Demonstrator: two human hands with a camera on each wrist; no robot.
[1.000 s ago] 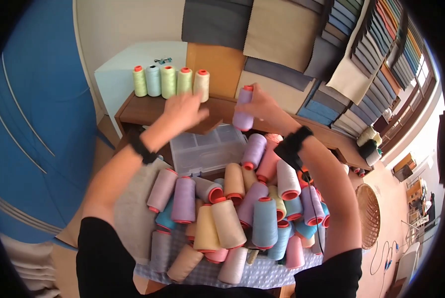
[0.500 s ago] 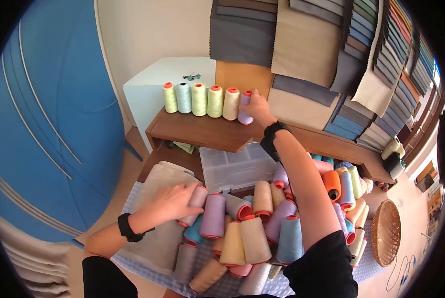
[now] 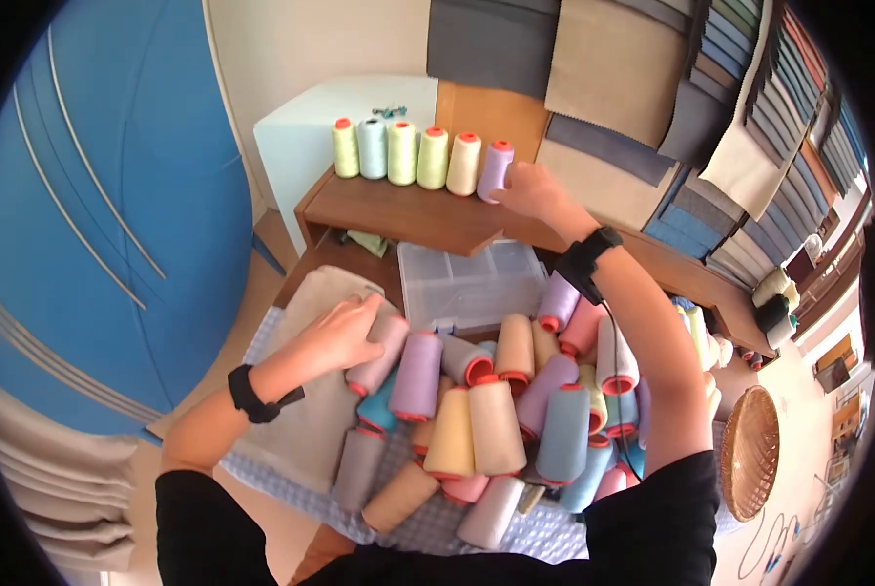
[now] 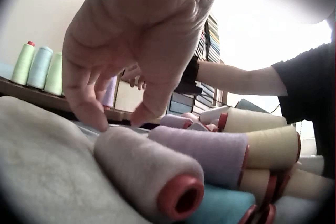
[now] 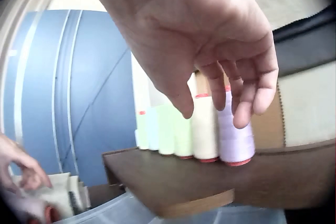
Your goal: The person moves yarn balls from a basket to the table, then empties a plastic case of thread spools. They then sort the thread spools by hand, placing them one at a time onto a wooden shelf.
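Observation:
On the wooden shelf stands a row of thread cones: green, pale blue, cream, and a lilac thread cone at the right end. My right hand is beside that lilac cone; in the right wrist view its loosely bent fingers hang apart in front of the cone, not gripping it. My left hand is over a pinkish-grey thread cone lying on its side at the left of the pile. The left wrist view shows thumb and fingers spread, fingertips right at the narrow end of this cone.
Many thread cones, such as a blue one and a yellow one, lie heaped on the checked cloth. A clear plastic box sits behind them, a folded grey cloth at left, a wicker basket at right. Fabric swatches hang behind.
My right hand carried the lilac cone to the row's right end, stood it there and let go, drawing slightly right. My left hand came down from near the shelf to the pinkish-grey cone.

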